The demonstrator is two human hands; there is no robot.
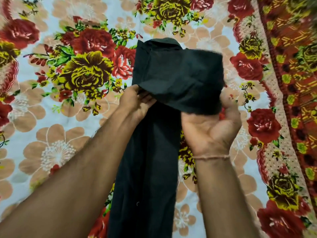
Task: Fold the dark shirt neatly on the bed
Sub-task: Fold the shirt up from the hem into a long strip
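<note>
The floral bedsheet covered the bed, its roses and pale blossoms spreading to the left. The left hand reached in from the near left, its fingers pinching the left edge of the dark shirt where a raised fold began. The shirt lay as a narrow strip in the middle of the bed, its long axis running near to far, the collar end pointing far; one part was lifted and doubled across to the right. The right hand, palm up with a thread bracelet at the wrist, curled its fingers around the fold's right lower edge.
</note>
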